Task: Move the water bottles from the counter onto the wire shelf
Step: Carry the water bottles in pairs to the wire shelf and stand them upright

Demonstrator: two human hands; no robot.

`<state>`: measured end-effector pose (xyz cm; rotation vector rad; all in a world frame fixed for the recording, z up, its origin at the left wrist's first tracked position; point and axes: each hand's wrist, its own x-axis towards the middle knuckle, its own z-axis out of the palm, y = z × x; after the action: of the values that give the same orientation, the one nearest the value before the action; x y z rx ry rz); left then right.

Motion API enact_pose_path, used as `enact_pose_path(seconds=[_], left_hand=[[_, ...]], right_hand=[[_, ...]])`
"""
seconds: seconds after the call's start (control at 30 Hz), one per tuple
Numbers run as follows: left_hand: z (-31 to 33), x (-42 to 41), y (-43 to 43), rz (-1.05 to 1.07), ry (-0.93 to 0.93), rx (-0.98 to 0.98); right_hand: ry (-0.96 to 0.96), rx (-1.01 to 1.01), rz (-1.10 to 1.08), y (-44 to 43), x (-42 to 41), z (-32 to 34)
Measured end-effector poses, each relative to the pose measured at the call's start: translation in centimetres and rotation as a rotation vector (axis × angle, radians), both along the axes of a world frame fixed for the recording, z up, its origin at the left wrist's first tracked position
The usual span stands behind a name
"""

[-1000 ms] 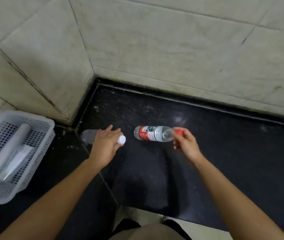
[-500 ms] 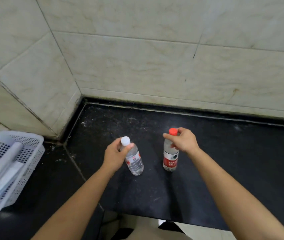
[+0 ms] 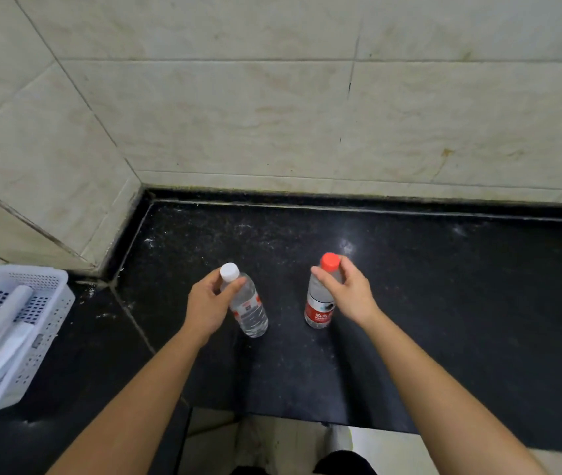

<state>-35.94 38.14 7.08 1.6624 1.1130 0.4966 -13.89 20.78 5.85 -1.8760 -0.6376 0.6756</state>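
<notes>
The left hand [image 3: 207, 303] is gripping the neck of a clear, ribbed plastic bottle with a white cap [image 3: 250, 310], thumb and fingers curled just under the cap, and the bottle is leaning with its base toward the right. The right hand [image 3: 348, 293] is pinching the neck of a second clear bottle with a red cap [image 3: 319, 303] and a red label, which is hanging nearly upright. Both are sitting over the black speckled counter [image 3: 444, 286], near its corner; whether their bases are touching it is hard to tell. Glossy pale wall tiles [image 3: 272, 114] are closing in the back and left, while bare stone is stretching away to the right. A white perforated basket [image 3: 43, 323], cut off at the left edge, is holding a pale roll [image 3: 2, 320].
</notes>
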Motion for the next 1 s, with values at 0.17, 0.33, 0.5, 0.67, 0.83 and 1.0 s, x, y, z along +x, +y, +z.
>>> enact_pose_path(seconds=[0.17, 0.33, 0.5, 0.67, 0.83, 1.0], left_hand=[[-0.2, 0.6, -0.2, -0.025, 0.034, 0.044], [-0.2, 1.4, 1.4, -0.074, 0.079, 0.075], [-0.9, 3.1, 1.7, -0.161, 0.016, 0.079], [-1.4, 6.2, -0.5, -0.245, -0.017, 0.013], [0.8, 10.3, -4.5, -0.324, -0.043, 0.091], [8.1, 16.3, -13.3, -0.469, -0.292, 0.0]], right_hand=[[-0.114, -0.033, 0.051, 0.6, -1.6, -0.4], [-0.099, -0.018, -0.101, -1.2, -2.3, -0.2], [-0.056, -0.011, -0.272, -4.2, -3.3, -0.6], [-0.097, -0.063, -0.391, -7.6, -4.7, 0.2], [-0.204, -0.015, -0.622, -13.6, -5.6, 2.9], [-0.246, 0.123, -0.858, -20.3, -3.9, 8.9]])
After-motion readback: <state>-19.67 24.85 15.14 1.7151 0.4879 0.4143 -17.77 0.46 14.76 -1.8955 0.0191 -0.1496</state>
